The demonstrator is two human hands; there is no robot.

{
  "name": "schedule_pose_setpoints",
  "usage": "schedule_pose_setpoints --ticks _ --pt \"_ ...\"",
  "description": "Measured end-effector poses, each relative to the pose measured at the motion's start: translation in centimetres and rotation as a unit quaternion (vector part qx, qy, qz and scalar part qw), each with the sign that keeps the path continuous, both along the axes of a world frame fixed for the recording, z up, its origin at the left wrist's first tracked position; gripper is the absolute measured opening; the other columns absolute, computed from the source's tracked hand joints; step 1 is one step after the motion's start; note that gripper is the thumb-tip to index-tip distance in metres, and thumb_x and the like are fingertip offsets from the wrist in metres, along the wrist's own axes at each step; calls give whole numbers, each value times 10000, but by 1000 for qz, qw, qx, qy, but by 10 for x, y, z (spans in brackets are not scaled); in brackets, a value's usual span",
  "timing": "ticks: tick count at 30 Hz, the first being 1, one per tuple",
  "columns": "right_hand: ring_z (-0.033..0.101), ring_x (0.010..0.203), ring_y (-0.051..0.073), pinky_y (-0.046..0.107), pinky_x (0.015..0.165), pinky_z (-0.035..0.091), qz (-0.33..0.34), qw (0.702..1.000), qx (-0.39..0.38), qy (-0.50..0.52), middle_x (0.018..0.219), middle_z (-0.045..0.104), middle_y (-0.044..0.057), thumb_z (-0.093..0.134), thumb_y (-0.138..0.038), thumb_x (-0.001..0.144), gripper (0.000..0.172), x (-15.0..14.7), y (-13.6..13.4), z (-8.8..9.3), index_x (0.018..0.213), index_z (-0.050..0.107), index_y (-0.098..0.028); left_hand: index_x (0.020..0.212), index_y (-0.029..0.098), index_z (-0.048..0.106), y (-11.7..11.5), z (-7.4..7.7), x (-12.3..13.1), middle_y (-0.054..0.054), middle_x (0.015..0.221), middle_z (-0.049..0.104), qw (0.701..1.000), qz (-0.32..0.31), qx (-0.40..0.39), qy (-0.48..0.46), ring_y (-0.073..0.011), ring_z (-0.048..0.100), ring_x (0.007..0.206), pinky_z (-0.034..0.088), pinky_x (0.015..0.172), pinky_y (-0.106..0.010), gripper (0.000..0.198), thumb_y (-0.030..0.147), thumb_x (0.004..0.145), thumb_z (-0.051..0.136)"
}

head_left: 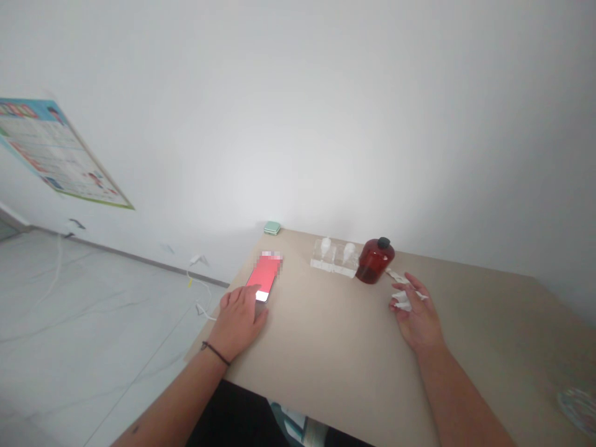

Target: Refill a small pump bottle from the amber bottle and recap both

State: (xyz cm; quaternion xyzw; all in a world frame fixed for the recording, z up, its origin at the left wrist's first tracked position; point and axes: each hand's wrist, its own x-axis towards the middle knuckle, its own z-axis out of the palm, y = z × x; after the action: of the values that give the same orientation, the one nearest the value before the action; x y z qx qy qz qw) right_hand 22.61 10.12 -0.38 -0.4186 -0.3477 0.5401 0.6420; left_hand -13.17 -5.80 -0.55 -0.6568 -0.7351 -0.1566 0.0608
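A smartphone (266,274) with a red and white screen lies on the left part of the table. My left hand (238,320) rests at its lower end, fingers stretched out, the index finger at the screen's bottom edge. Crumpled white tissue (401,301) is pinched in the fingers of my right hand (419,320), over the table to the right. Just beyond that hand stands a dark red bottle (374,262) with a black cap, tilted in view. Another bit of white tissue (395,276) shows between bottle and hand.
Beside the bottle is a clear plastic holder (333,267) with two white rounded pieces. A small green case (272,228) sits at the table's far left corner. A round patterned item (580,406) lies at right. White cables (201,288) trail beside the table (335,347).
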Motion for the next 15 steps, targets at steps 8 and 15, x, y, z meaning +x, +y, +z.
schedule_pose_setpoints --ticks 8,15 --pt "574 488 83 198 414 463 -2 1000 -2 -1 799 719 -28 922 -482 571 606 -1 -1 1 1080 676 -265 1311 120 505 0 2 1 -177 1250 638 1000 -2 -7 -2 -327 561 1178 408 994 -492 426 272 914 540" --pt "575 499 82 198 421 469 -1 1000 -4 -3 813 719 -27 922 -473 575 602 0 -1 1 1081 670 -266 1322 124 500 0 0 0 -172 1250 642 1000 -4 0 -1 -337 560 1191 409 998 -499 442 288 914 543"
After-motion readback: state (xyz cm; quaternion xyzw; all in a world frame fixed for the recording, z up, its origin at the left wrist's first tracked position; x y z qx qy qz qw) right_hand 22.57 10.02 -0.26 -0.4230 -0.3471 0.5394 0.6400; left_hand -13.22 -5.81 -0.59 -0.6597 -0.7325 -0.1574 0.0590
